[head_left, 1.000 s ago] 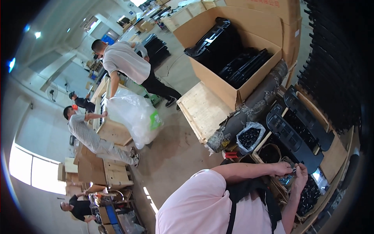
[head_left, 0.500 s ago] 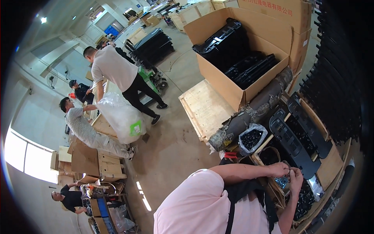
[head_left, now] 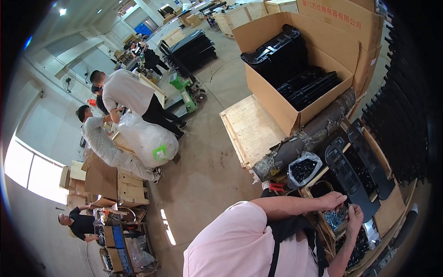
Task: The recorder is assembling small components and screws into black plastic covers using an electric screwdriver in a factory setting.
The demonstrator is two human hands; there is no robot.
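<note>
My left hand [head_left: 331,201] reaches over an open bin of screws [head_left: 335,219], fingertips pinched together. Just beside it my right hand [head_left: 354,220] is also closed in a pinch, a small gap from the left. Whatever the fingers hold is too small to make out. Right beyond the hands lies a long black plastic panel [head_left: 345,177] with cutouts, and a second black panel [head_left: 369,154] lies past it. Small black parts [head_left: 354,247] fill a bin by my right forearm. A clear plastic bag [head_left: 316,161] of small black pieces stands near my left forearm.
A cardboard box [head_left: 272,99] of glossy black panels rests on a wooden crate [head_left: 247,127], beside a worn thick tube [head_left: 318,124]. Black parts [head_left: 401,111] are stacked at right. Several people work at left around a large plastic bag [head_left: 152,136], near a green pallet jack [head_left: 184,94].
My hands, together before, have drawn slightly apart, uncovering more of the screws. The view has shifted a little. At left, the standing person leans closer to the others around the plastic bag.
</note>
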